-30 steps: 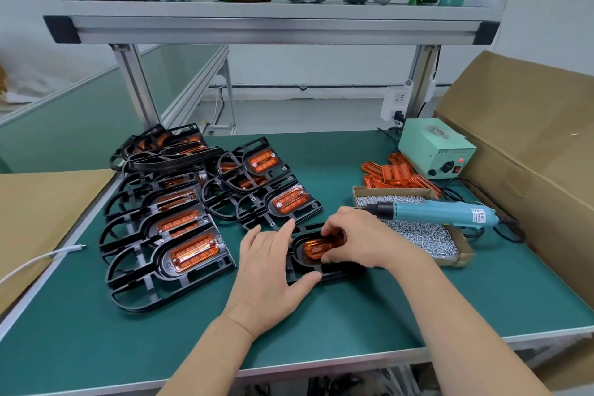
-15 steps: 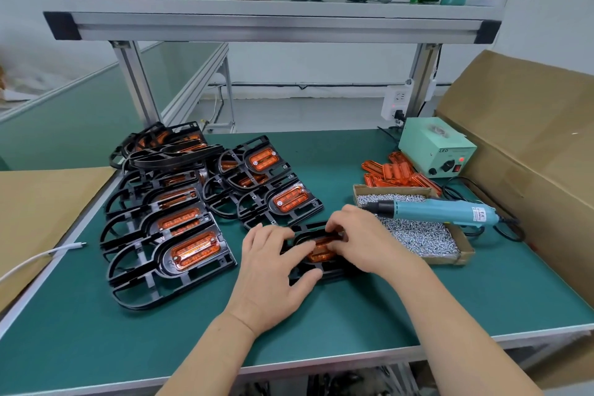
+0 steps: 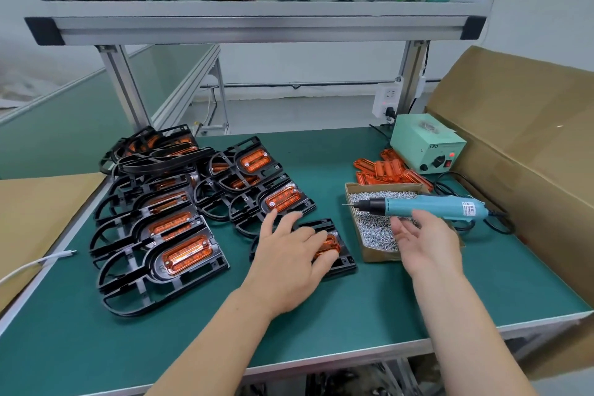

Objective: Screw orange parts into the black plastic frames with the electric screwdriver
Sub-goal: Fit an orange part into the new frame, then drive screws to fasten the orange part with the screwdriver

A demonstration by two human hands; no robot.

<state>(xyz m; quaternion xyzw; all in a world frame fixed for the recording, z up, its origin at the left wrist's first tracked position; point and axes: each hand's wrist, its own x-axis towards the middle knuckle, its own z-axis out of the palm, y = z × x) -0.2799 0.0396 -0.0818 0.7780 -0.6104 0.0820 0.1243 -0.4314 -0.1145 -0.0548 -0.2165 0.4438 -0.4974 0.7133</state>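
A black plastic frame (image 3: 342, 262) lies on the green mat in front of me with an orange part (image 3: 331, 243) seated in it. My left hand (image 3: 289, 259) lies flat over the frame, fingers straight and pressing on the orange part. My right hand (image 3: 424, 243) hovers with relaxed fingers over the near end of the screw box (image 3: 369, 254), holding nothing. The teal electric screwdriver (image 3: 427, 206) rests across that box, just beyond my right hand, bit pointing left.
Several black frames with orange parts (image 3: 180, 251) are stacked at the left. Loose orange parts (image 3: 389, 170) lie beside a green power unit (image 3: 427, 146). A large cardboard box (image 3: 530, 145) walls the right side. A white cable (image 3: 35, 264) lies at the left edge.
My right hand has left the orange part and moved right to the screw box. My left hand has slid forward onto the orange part.
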